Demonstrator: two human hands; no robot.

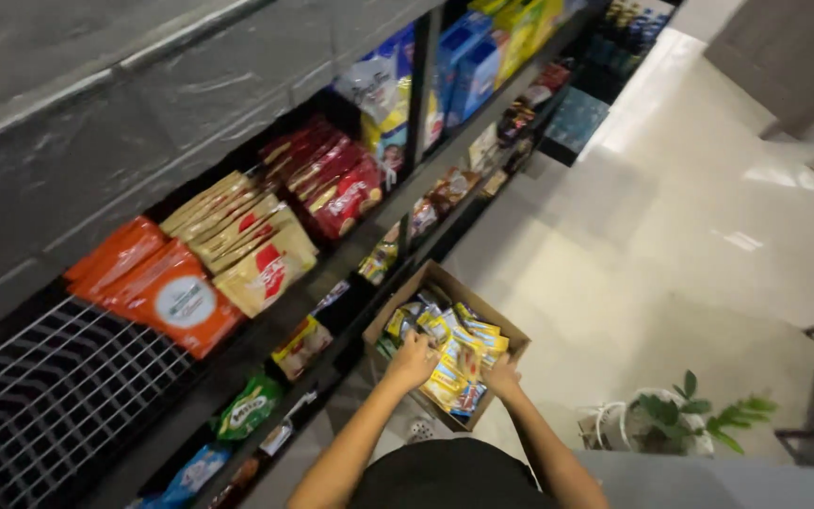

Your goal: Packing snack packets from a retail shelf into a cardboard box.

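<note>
Down in the cardboard box, left hand and right hand seemingly curl around yellow packets, arms outstretched.

Two bare forearms, extended forward and downward from the lower edge of the view, converging slightly; left hand, fingers curled, knuckles upward; right hand, set just beside it, fingers bent downward; grip undetermined

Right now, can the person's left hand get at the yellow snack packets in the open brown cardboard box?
Probably yes: the left hand already rests on the yellow snack packets, and the open brown cardboard box has nothing covering them.
</note>
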